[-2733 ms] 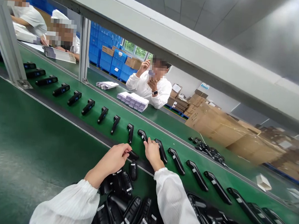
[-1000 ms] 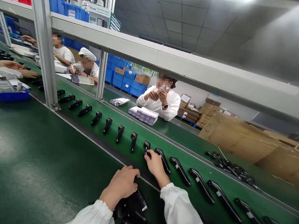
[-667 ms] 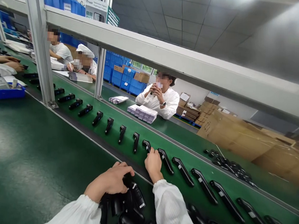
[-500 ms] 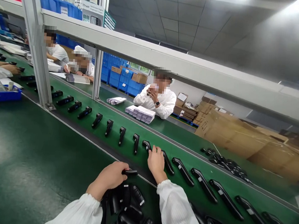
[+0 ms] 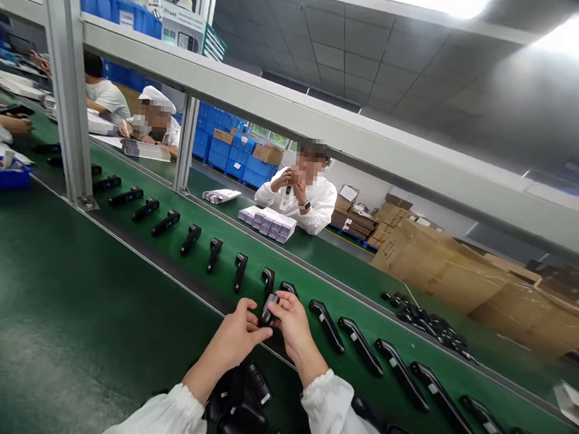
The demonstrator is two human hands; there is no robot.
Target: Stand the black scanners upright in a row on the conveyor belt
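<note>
My right hand (image 5: 289,320) pinches a small black rounded plastic part (image 5: 269,310) between thumb and fingers, above the near edge of the green belt. Just left of it is my left hand (image 5: 240,332), with thumb and fingers apart and the thumb tip close under the part. Whether that thumb touches it I cannot tell. Behind my hands, a black angled handheld device (image 5: 267,279) lies in a long row, and another device (image 5: 288,288) is partly covered by my right fingers. Below my wrists sits a heap of black plastic parts (image 5: 246,421), some bearing white labels.
The row goes on rightwards with labelled devices (image 5: 400,373). A metal post (image 5: 66,92) and shelf beam (image 5: 297,114) cross in front. Across the belt a person (image 5: 298,194) in white sits behind stacked small boxes (image 5: 269,222). A blue tray (image 5: 2,177) stands left.
My right hand has drawn back from the row toward my left hand and now holds a small black part. My left hand, which held a small black piece, has its fingers apart.
</note>
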